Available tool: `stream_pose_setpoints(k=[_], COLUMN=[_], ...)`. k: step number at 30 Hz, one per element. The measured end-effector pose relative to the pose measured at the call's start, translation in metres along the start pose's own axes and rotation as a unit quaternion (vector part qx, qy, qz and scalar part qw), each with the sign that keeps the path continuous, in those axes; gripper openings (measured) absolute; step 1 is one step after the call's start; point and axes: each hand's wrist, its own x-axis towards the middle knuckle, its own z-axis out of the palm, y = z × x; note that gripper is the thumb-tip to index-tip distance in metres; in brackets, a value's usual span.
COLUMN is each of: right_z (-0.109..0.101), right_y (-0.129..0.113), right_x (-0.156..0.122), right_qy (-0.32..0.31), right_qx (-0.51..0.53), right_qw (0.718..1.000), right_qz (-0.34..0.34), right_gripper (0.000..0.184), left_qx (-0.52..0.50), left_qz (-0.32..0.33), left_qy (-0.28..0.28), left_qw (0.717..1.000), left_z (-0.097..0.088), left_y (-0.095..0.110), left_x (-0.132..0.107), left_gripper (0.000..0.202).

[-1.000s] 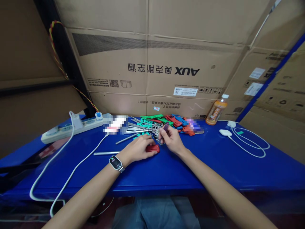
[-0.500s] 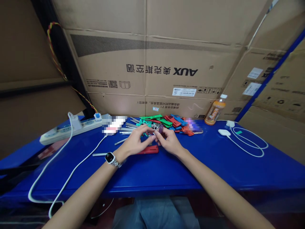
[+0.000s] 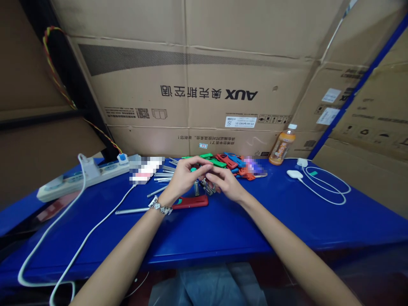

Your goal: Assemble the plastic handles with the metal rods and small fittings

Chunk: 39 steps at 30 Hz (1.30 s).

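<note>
My left hand (image 3: 185, 176) and my right hand (image 3: 225, 183) meet fingertip to fingertip above the blue table (image 3: 223, 229). Between the fingers hangs a small metal and clear piece (image 3: 204, 185); which hand grips it I cannot tell exactly, both touch it. A red plastic handle (image 3: 191, 202) lies flat on the table just under my left hand. Behind my hands sits a heap of green, red and blue plastic handles (image 3: 228, 161). Several thin metal rods (image 3: 162, 173) lie to the left of the heap.
A white power strip (image 3: 79, 176) with a white cable (image 3: 73, 250) lies at left. An orange drink bottle (image 3: 281, 147) stands at the back right beside a white charger and looped cord (image 3: 318, 187). Cardboard boxes (image 3: 204, 93) wall the back.
My left hand let go of the red handle on the table and rose to join the right hand's fingertips. The view shifted a little to the right.
</note>
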Motion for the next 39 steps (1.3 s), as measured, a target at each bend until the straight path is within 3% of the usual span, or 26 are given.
stream_pose_setpoints(k=[2,5,10,12,14,17,19,21,25,27,29,32,34,39], right_z=[-0.006,-0.006,0.009,0.011,0.006,-0.007,-0.011,-0.008,0.008,0.012,0.009,-0.003,-0.008,0.005], right_y=[-0.005,-0.003,0.009,0.009,0.004,-0.005,-0.008,-0.007,0.001,0.003,0.001,-0.006,-0.007,0.003], right_x=[0.000,0.001,0.005,0.005,0.003,-0.001,-0.001,0.000,0.004,0.005,0.004,0.001,0.000,0.005], right_qy=[-0.023,0.015,0.115,0.127,0.094,-0.018,-0.049,-0.014,0.100,0.121,0.094,-0.021,-0.054,0.071], right_qx=[0.016,0.006,-0.034,-0.037,-0.010,0.050,0.057,0.045,0.030,0.031,0.044,0.067,0.064,0.057], right_qw=[1.000,1.000,0.992,0.991,0.995,0.998,0.996,0.999,0.994,0.992,0.994,0.997,0.995,0.996], right_qz=[0.001,-0.015,-0.030,-0.031,-0.020,0.038,0.054,0.025,-0.017,-0.017,-0.013,0.031,0.047,-0.004], right_gripper=[0.035,0.032,0.033,0.034,0.034,0.038,0.037,0.034,0.039,0.039,0.037,0.035,0.032,0.036], left_qx=[0.000,-0.005,-0.033,-0.053,-0.066,-0.040,-0.020,-0.012,-0.024,-0.041,-0.041,-0.015,-0.006,-0.010], left_qz=[-0.002,-0.003,-0.020,-0.019,-0.015,-0.010,-0.002,0.008,0.001,-0.007,-0.004,0.001,0.003,0.020], left_qy=[-0.015,-0.022,0.065,0.075,0.059,-0.002,-0.035,-0.021,0.076,0.081,0.048,-0.027,-0.042,0.088], left_qw=[1.000,1.000,0.997,0.996,0.996,0.999,0.999,1.000,0.997,0.996,0.998,1.000,0.999,0.996], left_z=[-0.003,-0.001,0.013,0.015,0.012,0.004,0.001,0.002,0.012,0.013,0.010,0.003,0.001,0.010], left_y=[0.001,0.004,0.004,0.003,0.002,0.004,0.006,0.006,0.003,0.002,0.002,0.005,0.006,0.004], left_x=[-0.002,-0.003,-0.001,0.000,0.000,-0.002,-0.004,-0.004,-0.003,-0.002,-0.003,-0.004,-0.004,-0.003], left_gripper=[0.022,0.025,0.027,0.028,0.026,0.024,0.028,0.029,0.025,0.025,0.023,0.026,0.031,0.023])
